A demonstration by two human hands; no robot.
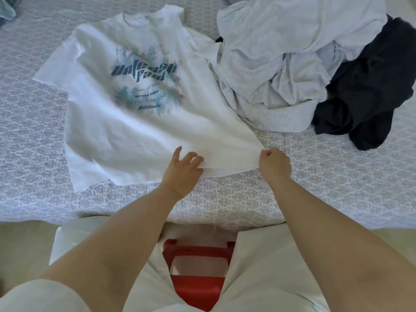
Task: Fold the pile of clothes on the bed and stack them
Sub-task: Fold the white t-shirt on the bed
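A: Report the position of the garment being worked.

B: The white cotton T-shirt with blue-green printed lettering [139, 97] lies face up on the bed with the grey-and-white patterned cover [326, 176], collar at the far side, hem toward the person. Its right sleeve runs under the pile.

A: State of the hands?

B: The left hand [182, 170] pinches the hem near its middle, thumb beneath the cloth and fingers partly spread on top. The right hand [274, 164] is clenched around the hem's right corner. The fabric between the two hands is raised slightly off the cover.

A: Location of the remaining laundry?

B: The crumpled pale grey garments [281, 64] are heaped just right of the T-shirt, touching it. A dark navy garment [369, 86] lies against the heap's right side.

A: Anything nearer the person?

B: A red plastic stool [198, 266] shows between the legs, below the bed edge.
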